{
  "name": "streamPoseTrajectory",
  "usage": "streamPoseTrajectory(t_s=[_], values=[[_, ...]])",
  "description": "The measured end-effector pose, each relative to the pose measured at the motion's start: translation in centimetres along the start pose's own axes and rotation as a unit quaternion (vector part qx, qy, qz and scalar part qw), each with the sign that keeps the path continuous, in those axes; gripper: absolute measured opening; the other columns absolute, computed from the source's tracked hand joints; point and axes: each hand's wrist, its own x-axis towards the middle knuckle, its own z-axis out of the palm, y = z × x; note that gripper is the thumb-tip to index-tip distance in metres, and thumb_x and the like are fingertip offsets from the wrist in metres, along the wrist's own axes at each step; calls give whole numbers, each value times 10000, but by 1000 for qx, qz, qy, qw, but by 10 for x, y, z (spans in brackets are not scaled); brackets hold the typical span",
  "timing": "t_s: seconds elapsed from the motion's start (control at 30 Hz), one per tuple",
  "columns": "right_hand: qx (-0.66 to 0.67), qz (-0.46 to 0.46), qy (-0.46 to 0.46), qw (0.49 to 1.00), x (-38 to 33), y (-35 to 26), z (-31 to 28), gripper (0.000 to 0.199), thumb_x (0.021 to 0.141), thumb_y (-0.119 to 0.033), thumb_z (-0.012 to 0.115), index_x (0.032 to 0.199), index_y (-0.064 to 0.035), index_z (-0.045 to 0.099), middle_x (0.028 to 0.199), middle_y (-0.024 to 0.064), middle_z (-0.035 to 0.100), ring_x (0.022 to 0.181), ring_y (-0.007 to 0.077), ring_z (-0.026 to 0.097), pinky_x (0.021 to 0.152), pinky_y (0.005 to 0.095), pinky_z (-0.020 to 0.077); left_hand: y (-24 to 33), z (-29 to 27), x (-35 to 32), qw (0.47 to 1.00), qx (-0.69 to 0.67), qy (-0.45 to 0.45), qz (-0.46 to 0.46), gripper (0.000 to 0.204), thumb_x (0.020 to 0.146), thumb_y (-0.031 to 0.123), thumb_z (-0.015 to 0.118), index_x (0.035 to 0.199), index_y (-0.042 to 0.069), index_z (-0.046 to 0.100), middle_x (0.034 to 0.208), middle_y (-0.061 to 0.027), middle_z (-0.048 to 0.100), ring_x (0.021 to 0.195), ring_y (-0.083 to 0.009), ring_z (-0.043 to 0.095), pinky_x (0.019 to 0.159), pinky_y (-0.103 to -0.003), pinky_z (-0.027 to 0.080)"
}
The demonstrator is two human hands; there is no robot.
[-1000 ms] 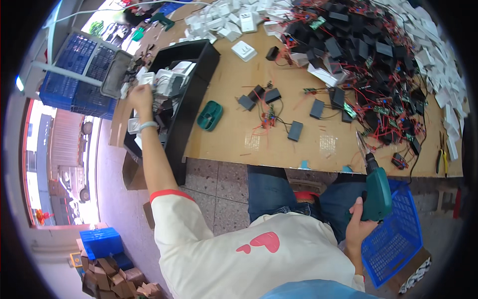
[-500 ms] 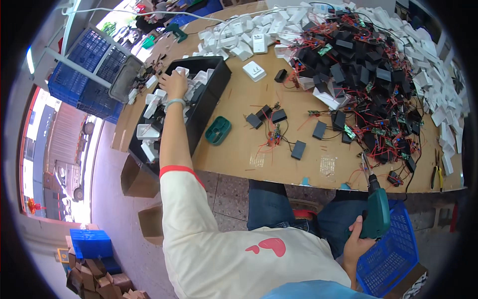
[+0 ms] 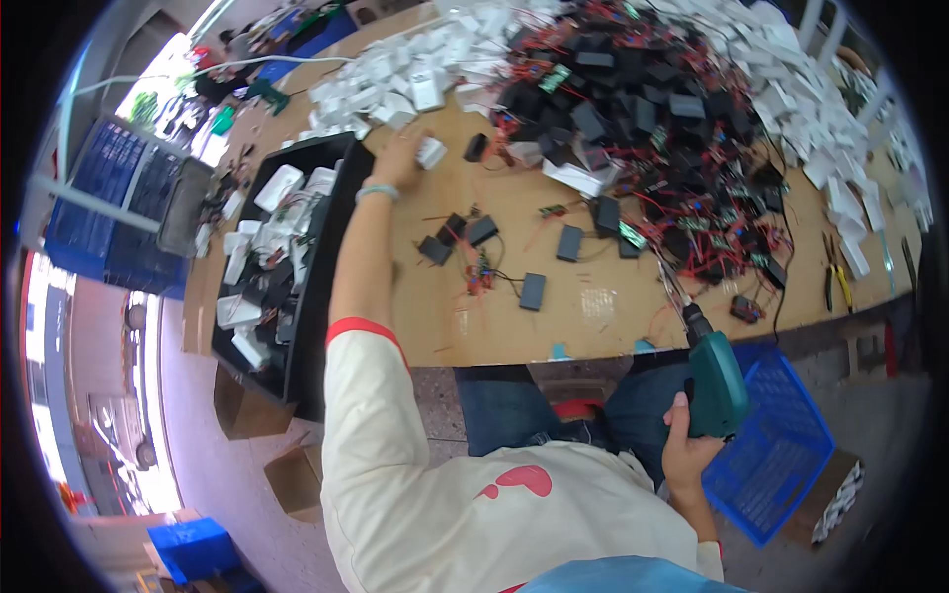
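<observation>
My left hand [image 3: 398,161] reaches across the table past the black bin, its fingers closed at the side of a small white plastic case [image 3: 430,152] that they partly cover. In my right hand [image 3: 689,450], held low before the table's near edge, is a green cordless drill [image 3: 719,381]. Its long metal bit points up over the cardboard-covered table. To the left, a black bin [image 3: 341,212] holds white cases and dark parts. Several black boxes with wires, such as this black box [image 3: 533,292], lie between my arms.
A large heap of black boxes with red wires and circuit boards [image 3: 643,119] covers the table's right side. White cases [image 3: 386,74] are piled behind and around it. Pliers [image 3: 840,277] lie near the right edge. A blue crate [image 3: 771,445] stands below, right of my legs.
My left hand has left the bin and moved right to the white case on the table. The view has shifted, and my forearm now hides the green tray. The drill stays in my right hand.
</observation>
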Motion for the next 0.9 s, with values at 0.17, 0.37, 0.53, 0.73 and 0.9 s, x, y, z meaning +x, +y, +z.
streamPoseTrajectory(t_s=[0.17, 0.37, 0.53, 0.73, 0.9], values=[[27, 25, 5, 999, 6, 2, -5, 239, 950, 29, 632, 1182, 61, 586, 701, 24, 579, 588, 82, 548, 544, 239, 452, 24, -22, -10, 995, -29, 16, 91, 550, 762, 129, 800, 1250, 118, 547, 1249, -181, 624, 1180, -400, 570, 996, -469, 455], [18, 20, -33, 999, 22, 9, -4, 274, 956, 35, 608, 1224, 69, 562, 692, 30, 570, 583, 89, 538, 547, 246, 450, 120, -70, -69, 870, -485, 42, -77, 424, 1100, 344, 380, 1189, 11, 627, 993, -101, 663, 905, -175, 606, 833, -315, 479], [40, -20, -4, 999, 37, 4, -4, 288, 977, 19, 568, 1259, 76, 548, 714, 41, 569, 580, 93, 510, 561, 259, 451, 277, -82, -111, 901, -421, -88, 61, 355, 1031, 282, 467, 1020, -28, 638, 824, -313, 631, 760, -472, 624, 698, -515, 479], [97, -46, 35, 994, 32, 1, -7, 301, 985, 25, 540, 1281, 74, 539, 738, 54, 559, 595, 99, 493, 574, 268, 460, 316, -43, -108, 948, -297, -25, 113, 362, 1020, 293, 519, 903, 3, 701, 732, -214, 668, 715, -408, 637, 665, -515, 524], [81, -37, 13, 996, 30, 9, -11, 319, 983, 28, 540, 1299, 70, 536, 748, 50, 570, 601, 96, 503, 577, 268, 466, 313, -45, -106, 946, -293, -9, 139, 413, 1016, 305, 549, 791, -7, 700, 718, -211, 661, 725, -387, 637, 646, -493, 518]])
